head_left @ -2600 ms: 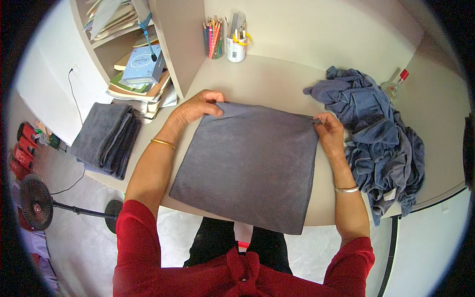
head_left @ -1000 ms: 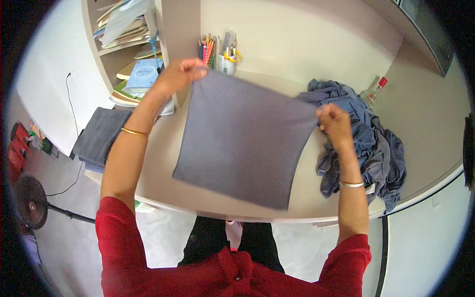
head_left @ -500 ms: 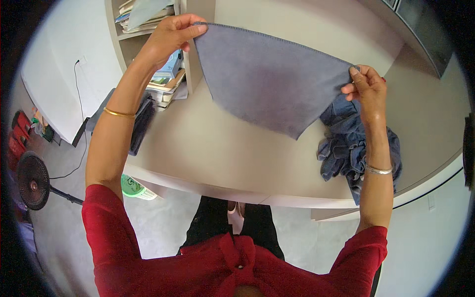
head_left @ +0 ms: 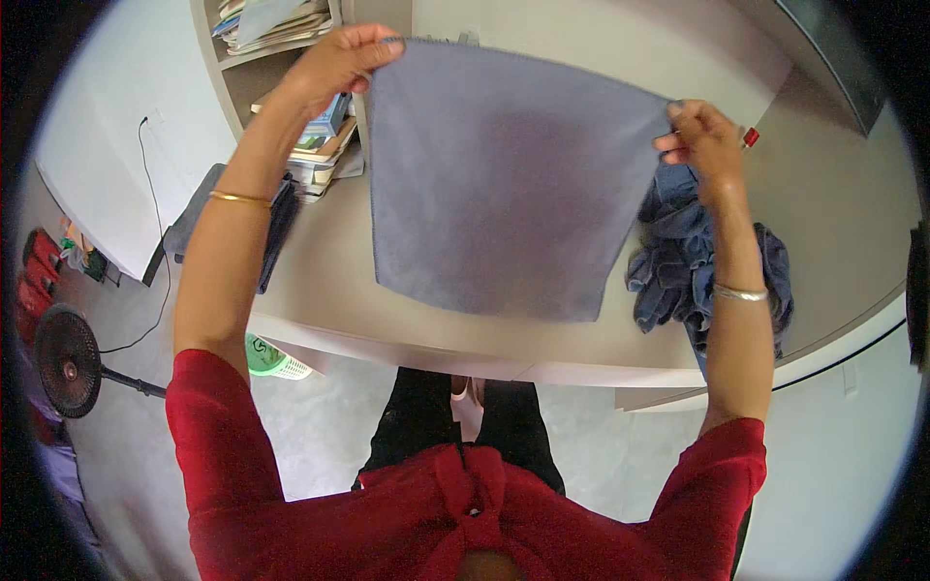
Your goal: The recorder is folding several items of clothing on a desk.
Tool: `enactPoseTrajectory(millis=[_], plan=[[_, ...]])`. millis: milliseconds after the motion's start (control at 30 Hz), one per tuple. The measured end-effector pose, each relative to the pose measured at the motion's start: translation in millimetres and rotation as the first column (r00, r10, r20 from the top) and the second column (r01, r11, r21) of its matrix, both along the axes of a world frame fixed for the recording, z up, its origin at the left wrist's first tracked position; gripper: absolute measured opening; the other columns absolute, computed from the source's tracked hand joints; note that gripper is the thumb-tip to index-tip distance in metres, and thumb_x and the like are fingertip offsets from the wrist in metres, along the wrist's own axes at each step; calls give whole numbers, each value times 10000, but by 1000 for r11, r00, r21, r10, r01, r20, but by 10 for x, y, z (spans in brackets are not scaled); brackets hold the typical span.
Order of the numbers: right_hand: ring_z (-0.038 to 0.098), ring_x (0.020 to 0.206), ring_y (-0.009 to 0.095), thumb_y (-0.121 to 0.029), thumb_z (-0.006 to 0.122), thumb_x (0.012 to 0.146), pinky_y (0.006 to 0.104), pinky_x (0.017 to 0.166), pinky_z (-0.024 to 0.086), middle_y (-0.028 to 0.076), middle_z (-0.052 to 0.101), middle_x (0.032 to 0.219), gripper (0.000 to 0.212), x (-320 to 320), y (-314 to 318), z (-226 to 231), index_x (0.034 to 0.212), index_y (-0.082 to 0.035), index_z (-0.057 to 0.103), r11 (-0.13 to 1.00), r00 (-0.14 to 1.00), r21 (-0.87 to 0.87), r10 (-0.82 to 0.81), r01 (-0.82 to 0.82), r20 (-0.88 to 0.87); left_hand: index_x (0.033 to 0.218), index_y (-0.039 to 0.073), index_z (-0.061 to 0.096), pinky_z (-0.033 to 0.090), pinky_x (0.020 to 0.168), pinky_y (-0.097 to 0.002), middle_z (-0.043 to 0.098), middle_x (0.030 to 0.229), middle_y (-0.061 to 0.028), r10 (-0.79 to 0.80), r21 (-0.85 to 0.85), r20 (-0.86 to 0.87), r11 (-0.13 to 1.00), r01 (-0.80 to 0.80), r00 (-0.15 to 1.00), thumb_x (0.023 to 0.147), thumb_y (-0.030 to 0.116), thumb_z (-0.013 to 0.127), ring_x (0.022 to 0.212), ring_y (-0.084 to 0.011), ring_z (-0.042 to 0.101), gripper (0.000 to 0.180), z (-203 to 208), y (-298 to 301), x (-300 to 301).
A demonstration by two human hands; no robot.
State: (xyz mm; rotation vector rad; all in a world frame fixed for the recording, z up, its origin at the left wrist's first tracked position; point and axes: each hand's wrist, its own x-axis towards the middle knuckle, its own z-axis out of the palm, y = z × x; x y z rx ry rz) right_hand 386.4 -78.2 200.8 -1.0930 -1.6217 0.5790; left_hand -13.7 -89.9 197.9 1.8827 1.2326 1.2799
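Nearer the front of the counter (head_left: 320, 281) than 0.5 s ago hangs the lower edge of the grey cloth (head_left: 504, 184). From where I stand, it is spread above the counter; I cannot tell whether the lower edge touches the surface. To its right lies 1 crumpled heap (head_left: 671, 261); to its left, 1 folded stack (head_left: 279, 232). Left hand (head_left: 334, 70): thumb and fingers pinch the upper left corner. Right hand (head_left: 702, 140): same grip, upper right corner. Handling: expect a light, soft, limp, non-fragile textile that sags unsupported; hold by 2 adjacent corners, at the stitched edge.
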Motion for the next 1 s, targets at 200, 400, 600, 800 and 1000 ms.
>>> enactPoseTrajectory(millis=[200, 400, 600, 800, 1000], plan=[[664, 658, 165, -93, 550, 902, 228, 529, 533, 46, 584, 748, 85, -122, 495, -761, 865, -17, 547, 984, 985, -149, 71, -94, -156, 941, 136, 661, 339, 567, -192, 592, 784, 89, 120, -166, 2, 979, -117, 993, 854, 276, 653, 672, -22, 451, 166, -743, 493, 14], [660, 748, 156, -49, 547, 901, 241, 620, 535, 38, 577, 798, 89, 67, 558, -1279, 817, -34, 521, 969, 973, -162, 161, -188, -166, 950, 138, 669, 300, 527, -179, 572, 749, 87, 118, -204, 1, 972, -115, 993, 853, 268, 657, 616, -16, 428, 162, -1133, 388, 48], [596, 808, 108, -22, 559, 893, 236, 709, 490, 26, 578, 860, 13, 203, 168, -1835, 895, -12, 550, 948, 958, -138, 283, -287, -49, 969, 71, 659, 379, 559, -178, 580, 767, 69, 0, -218, -116, 976, -25, 993, 866, 147, 645, 645, -8, 460, 129, -1683, 94, -58], [585, 867, 101, 13, 573, 868, 217, 718, 461, 57, 610, 982, 102, 307, 43, -2103, 969, 11, 561, 944, 952, -140, 305, -298, 28, 948, 20, 651, 466, 704, -209, 622, 858, 14, -94, -159, -54, 984, 84, 994, 834, 34, 654, 776, -46, 544, 115, -1997, -107, 8], [585, 874, 102, 66, 601, 817, 234, 691, 468, 71, 610, 1051, 148, 313, -225, -2109, 946, 0, 568, 931, 937, -130, 347, -342, 23, 962, 28, 638, 467, 860, -323, 620, 1061, -131, -198, -15, -403, 977, 210, 893, 784, 28, 665, 1000, -238, 588, 180, -1960, -416, -45]])
